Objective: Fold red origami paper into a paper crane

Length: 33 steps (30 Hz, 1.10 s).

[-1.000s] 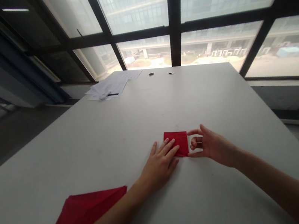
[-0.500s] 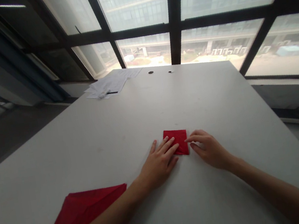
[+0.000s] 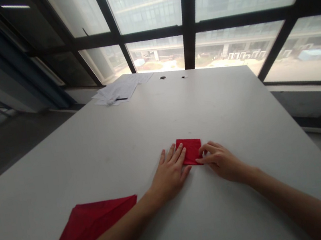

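A small folded red square (image 3: 191, 147) lies flat on the white surface (image 3: 215, 103), a little right of centre in the view, with both hands at it. The left hand (image 3: 168, 177) is spread palm down with its fingers loosely apart and grips nothing; some of its fingertips rest on the left part of the square, while its thumb lies just beside the near edge. The right hand (image 3: 222, 163) is at the opposite side, fingers bent inward, with its fingertips at the right edge and near right corner of the square; whether they pinch the material or only press on it cannot be told. Nearer the person, on the left, a larger red sheet (image 3: 85, 225) lies on the surface, partly hidden beneath the left forearm and cut off by the bottom of the view. Toward the far left end of the surface, loose white papers (image 3: 123, 86) overlap one another, with a short black strip (image 3: 122, 99) at their near side. To the right of them are a round dark opening (image 3: 162, 78) and a smaller dark spot (image 3: 183, 77). Beyond the far edge stand dark-framed windows (image 3: 148, 6), and a blue curtain (image 3: 18, 57) hangs on the left.
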Motion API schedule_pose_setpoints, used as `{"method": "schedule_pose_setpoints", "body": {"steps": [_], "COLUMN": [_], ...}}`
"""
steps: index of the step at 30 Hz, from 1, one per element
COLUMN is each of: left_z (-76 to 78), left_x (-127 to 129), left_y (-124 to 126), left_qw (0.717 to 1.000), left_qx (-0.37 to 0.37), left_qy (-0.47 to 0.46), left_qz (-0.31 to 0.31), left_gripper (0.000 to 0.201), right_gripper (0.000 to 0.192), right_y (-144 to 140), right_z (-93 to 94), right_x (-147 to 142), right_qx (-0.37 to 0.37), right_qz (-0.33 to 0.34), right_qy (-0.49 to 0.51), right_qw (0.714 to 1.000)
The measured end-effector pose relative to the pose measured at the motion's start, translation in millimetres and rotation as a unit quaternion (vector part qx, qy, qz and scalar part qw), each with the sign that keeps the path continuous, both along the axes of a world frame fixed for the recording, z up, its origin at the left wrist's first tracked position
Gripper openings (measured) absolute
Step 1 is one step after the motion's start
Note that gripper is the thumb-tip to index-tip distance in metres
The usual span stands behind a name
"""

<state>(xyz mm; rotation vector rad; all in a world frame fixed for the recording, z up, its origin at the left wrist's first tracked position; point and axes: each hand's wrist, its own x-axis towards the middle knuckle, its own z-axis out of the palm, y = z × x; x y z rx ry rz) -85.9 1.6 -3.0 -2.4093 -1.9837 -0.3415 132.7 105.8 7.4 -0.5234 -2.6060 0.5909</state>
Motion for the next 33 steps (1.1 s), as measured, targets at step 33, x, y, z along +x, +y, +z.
{"method": "schedule_pose_setpoints", "body": {"steps": [33], "left_z": [5.7], "left_x": [6], "left_y": [-6], "left_qw": [1.0], "left_qx": [0.018], "left_qy": [-0.02], "left_qz": [0.002], "left_gripper": [0.049], "right_gripper": [0.047], "right_y": [-3], "right_z": [-8.4], "right_x": [-5], "right_qx": [0.045], "right_qz": [-0.049], "right_qy": [-0.038], "right_qw": [0.997]}}
